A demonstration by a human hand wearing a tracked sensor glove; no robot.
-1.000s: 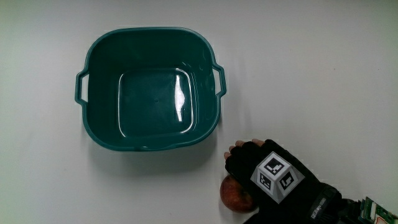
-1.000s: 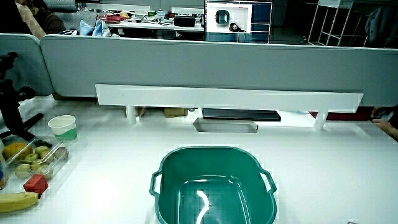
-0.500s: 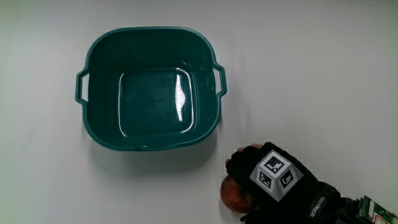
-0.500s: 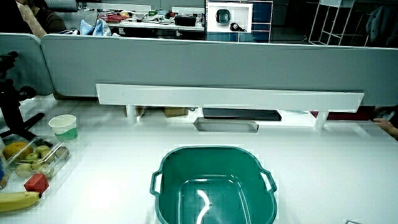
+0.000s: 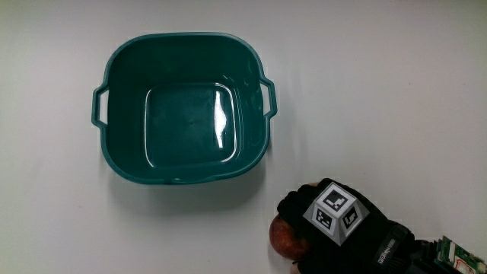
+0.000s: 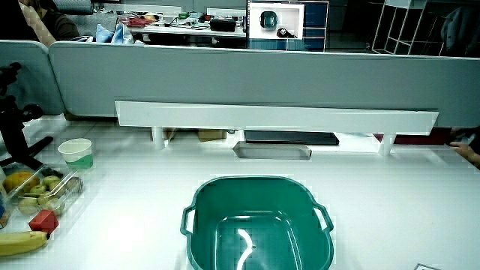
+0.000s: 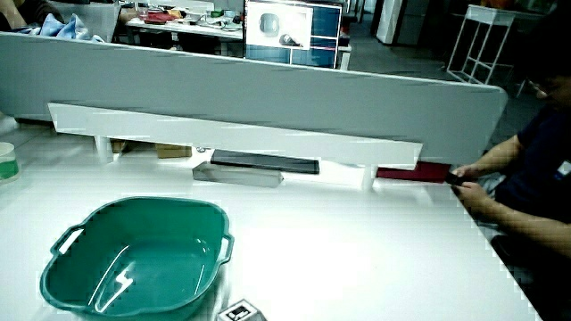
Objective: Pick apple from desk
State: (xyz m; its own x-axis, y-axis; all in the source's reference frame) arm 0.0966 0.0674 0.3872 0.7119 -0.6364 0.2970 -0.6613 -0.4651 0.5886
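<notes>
The hand [image 5: 335, 228] sits over the apple [image 5: 284, 238] at the near edge of the white surface [image 5: 380, 91], nearer to the person than the teal basin [image 5: 183, 36]. Its black-gloved fingers [image 5: 293, 205] are curled down over the top of the fruit, so the grip is clamped on the apple, with only the apple's reddish flank showing from under the glove. Whether the apple rests on the surface or has cleared it I cannot tell from above. The patterned cube [image 5: 335, 214] rides on the back of the hand, tilted, and the forearm runs off toward the person. Just beside the forearm a small green-printed thing [image 5: 456, 256] pokes in, mostly cut off.

The basin stands apart from the hand with a strip of bare surface between them. It has a handle on each of two sides, and a glint of light lies on its floor. In both side views the basin [image 6: 259, 225] shows in front of the low grey partition [image 6: 262, 75], and in a side view just the top of the cube [image 7: 239, 312] peeks in near the basin's rim.

Well apart from the basin in a side view are a paper cup [image 6: 75, 152], a clear box of fruit [image 6: 41, 191], a red block [image 6: 43, 221] and a banana [image 6: 19, 242].
</notes>
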